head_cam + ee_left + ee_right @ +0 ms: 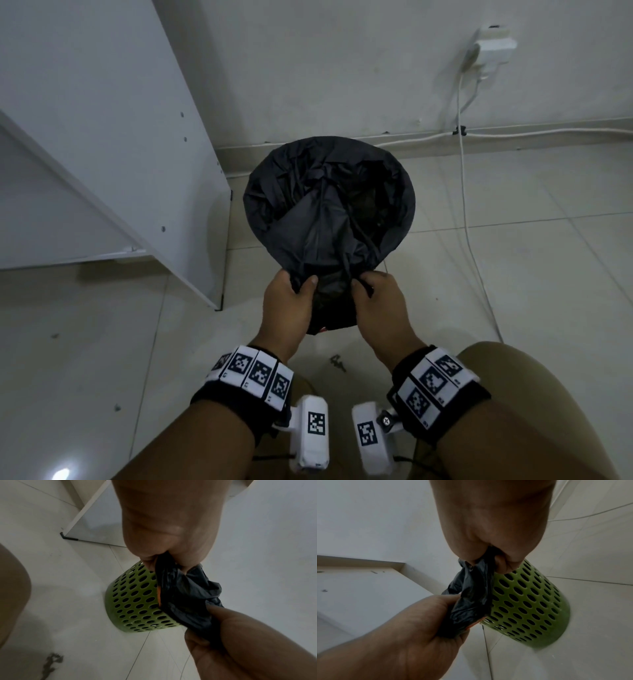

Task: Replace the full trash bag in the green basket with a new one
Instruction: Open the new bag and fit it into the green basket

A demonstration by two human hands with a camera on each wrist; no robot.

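Observation:
A black trash bag [329, 205] lines the round basket and drapes over its rim, hiding the green wall from the head view. The perforated green basket [137, 601] [527, 604] stands on the tiled floor in both wrist views. My left hand [294, 301] pinches bunched black plastic [180, 588] at the near rim. My right hand [376, 301] grips the bag's edge [471, 599] just to the right of it. Both hands sit close together at the basket's near side. A bit of orange shows under the bag's fold [159, 595].
A white cabinet panel [113, 137] leans at the left, its corner close to the basket. A white cable [469, 205] runs down from a wall plug [493, 44] and across the floor at the right. My knee [534, 394] is at the lower right.

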